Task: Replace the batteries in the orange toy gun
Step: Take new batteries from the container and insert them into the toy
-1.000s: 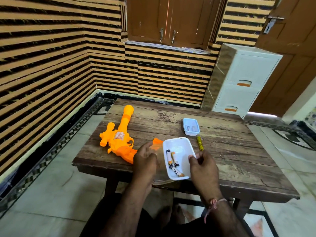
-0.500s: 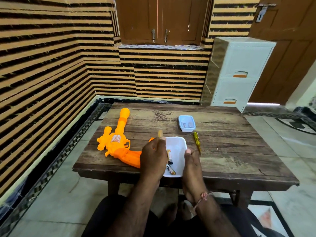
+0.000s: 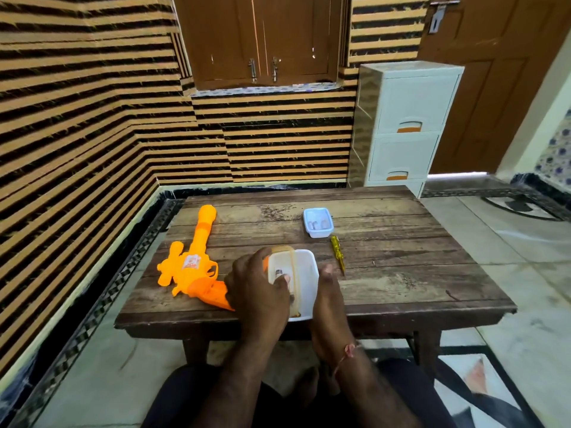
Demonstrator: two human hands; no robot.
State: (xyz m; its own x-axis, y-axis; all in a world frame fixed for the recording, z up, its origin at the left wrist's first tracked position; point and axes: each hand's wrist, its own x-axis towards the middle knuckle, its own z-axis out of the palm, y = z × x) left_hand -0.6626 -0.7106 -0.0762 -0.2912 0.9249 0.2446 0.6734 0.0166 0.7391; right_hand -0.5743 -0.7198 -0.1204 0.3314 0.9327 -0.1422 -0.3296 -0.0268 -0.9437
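Change: lid point(image 3: 290, 273) swung back over white container point(image 3: 306, 304), batteries point(image 3: 279, 272) covered again.
Left hand point(image 3: 259, 291): grasping lid.
Right hand point(image 3: 329, 291): grip indeterminate.
Implication: swap stalled.

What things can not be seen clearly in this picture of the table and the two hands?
- Batteries in the white container: mostly covered by the left hand and a translucent lid; their number is unclear in the head view.
- Contents of the small blue tray: too small to identify.
- Grip of the orange toy gun: its end is hidden behind the left hand.
- Right hand: its fingers are hidden behind the container's edge.
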